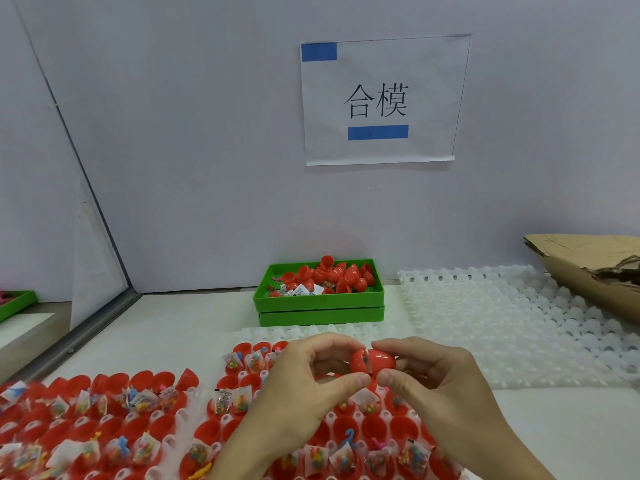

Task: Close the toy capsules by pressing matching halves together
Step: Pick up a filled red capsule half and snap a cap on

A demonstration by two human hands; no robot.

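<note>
White table, hands pinching red capsule

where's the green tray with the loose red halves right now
In the head view the green tray sits centre, against the back wall below the paper sign, stacked on a second green tray, left of the empty white grid tray.

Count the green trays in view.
3. Two are stacked against the back wall, the upper tray holding red capsule halves above the lower tray; a third tray is cut off at the left edge.
</note>
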